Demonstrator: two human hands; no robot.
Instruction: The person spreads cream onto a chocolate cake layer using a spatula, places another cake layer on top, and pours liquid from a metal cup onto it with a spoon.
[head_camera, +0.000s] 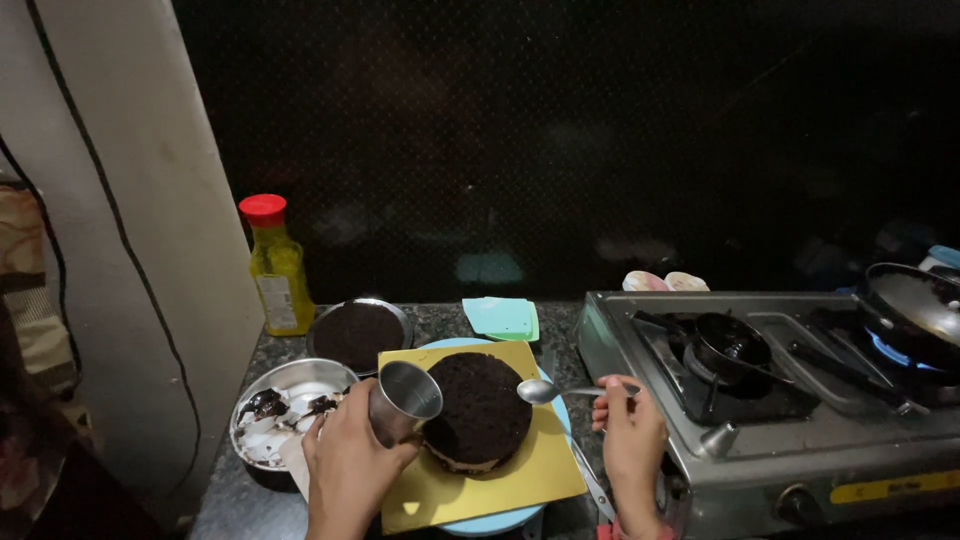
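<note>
Two hands are working over a dark round cake (478, 408) sitting on a yellow square board (545, 470), which is resting on a pale blue turntable (490, 523). Left hand (350, 462) is wrapping its fingers around a steel cup (403, 400), tilting it so the open mouth is facing the cake just beyond the fingertips. Right hand (630, 430) is pinching the handle of a metal spoon (560, 391) between thumb and curled fingers; the bowl of the spoon is hovering at the cake's right edge, well out past the fingertips. Judgement: the cake is looking soft and crumbly, with a paler layer showing low on its side, so it is likely fragile and best moved by the stiff board under it, not by its own crust. The cup is looking light and smooth, possibly slippery; a full grip round the wall is suiting it. The spoon is thin and rigid, held far back on the handle. Behind the left knuckles a steel bowl (285, 405) is holding white cream streaked with chocolate; beyond it a round tin (358, 333) is holding another dark layer. A yellow bottle (278, 265) with a red cap is standing further back. A gas stove (790, 400) is sitting right of the right hand, with a blue flame burning under a lidded pan (915, 310).
</note>
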